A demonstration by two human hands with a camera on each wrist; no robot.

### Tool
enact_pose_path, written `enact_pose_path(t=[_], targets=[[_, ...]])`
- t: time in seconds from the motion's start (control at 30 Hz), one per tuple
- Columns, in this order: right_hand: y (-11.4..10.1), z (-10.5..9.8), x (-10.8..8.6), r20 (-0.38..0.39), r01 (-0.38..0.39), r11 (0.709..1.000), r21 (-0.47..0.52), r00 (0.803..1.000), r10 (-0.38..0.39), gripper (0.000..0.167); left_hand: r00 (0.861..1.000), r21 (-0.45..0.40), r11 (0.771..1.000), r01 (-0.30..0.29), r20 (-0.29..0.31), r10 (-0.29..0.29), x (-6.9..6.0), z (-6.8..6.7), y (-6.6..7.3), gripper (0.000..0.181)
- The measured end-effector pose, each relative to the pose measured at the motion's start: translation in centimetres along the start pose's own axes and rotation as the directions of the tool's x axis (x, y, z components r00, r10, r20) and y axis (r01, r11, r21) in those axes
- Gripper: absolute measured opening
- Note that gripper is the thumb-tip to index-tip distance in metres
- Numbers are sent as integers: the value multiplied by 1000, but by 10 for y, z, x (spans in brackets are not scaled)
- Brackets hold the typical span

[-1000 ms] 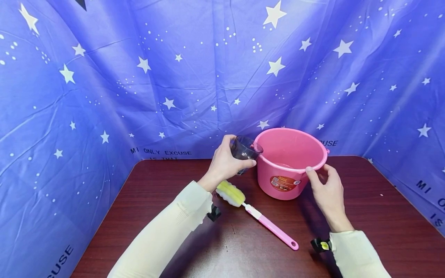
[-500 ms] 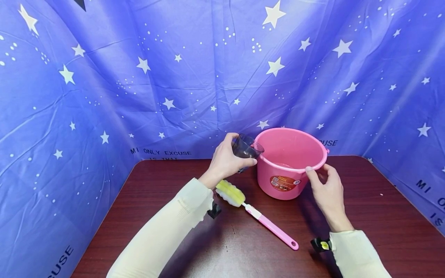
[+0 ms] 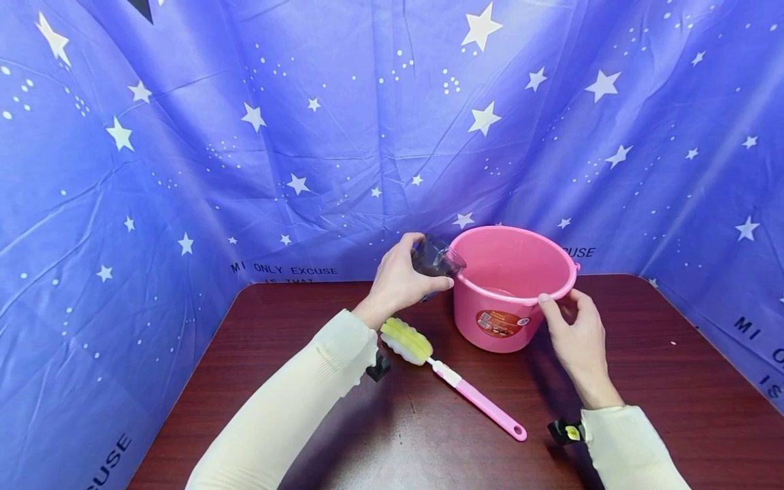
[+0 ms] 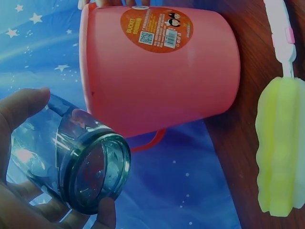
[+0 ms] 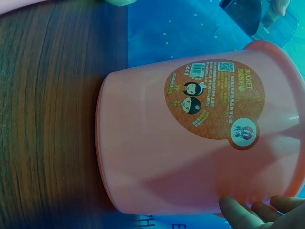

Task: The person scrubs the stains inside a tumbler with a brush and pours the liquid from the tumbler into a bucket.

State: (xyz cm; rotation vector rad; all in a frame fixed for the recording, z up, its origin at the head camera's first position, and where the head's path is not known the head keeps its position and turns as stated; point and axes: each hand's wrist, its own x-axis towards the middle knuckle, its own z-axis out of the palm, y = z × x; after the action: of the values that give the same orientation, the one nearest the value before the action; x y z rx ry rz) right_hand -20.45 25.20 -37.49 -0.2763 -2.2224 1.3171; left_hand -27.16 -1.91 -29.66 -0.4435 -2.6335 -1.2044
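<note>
My left hand (image 3: 398, 275) grips a dark, see-through cup (image 3: 435, 257) and holds it tilted, mouth towards the left rim of a pink bucket (image 3: 496, 320). In the left wrist view, thumb and fingers curl round the cup (image 4: 90, 167), whose thick base faces the camera. Whether any liquid is in it I cannot tell. On the bucket's right side, my right hand (image 3: 576, 340) holds the rim, thumb on the front and fingers round the outside. The right wrist view shows those fingers (image 5: 233, 212) at the wall of the bucket (image 5: 157, 143).
A sponge brush (image 3: 407, 341) with a yellow and white head and a pink handle lies on the dark wooden table (image 3: 294, 408), in front of the bucket. A blue star-printed cloth (image 3: 343, 136) hangs behind and at both sides.
The cup has tipped further towards the bucket and its base has risen slightly. My left hand has shifted a little up and to the right. My right hand and the bucket stay in place.
</note>
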Motion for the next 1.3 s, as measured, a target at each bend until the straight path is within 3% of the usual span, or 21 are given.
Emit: enact_pose_path(t=[0.4,1.3], targets=[[1,1,0,-6,9,1000,2,1000,-9,57,1000,89,996,-24,2,24,4,1,5,88],[0,0,0,0,5,1000,0,1000,-5,58,998,139,989,-49,48,42,6,2,10,88]])
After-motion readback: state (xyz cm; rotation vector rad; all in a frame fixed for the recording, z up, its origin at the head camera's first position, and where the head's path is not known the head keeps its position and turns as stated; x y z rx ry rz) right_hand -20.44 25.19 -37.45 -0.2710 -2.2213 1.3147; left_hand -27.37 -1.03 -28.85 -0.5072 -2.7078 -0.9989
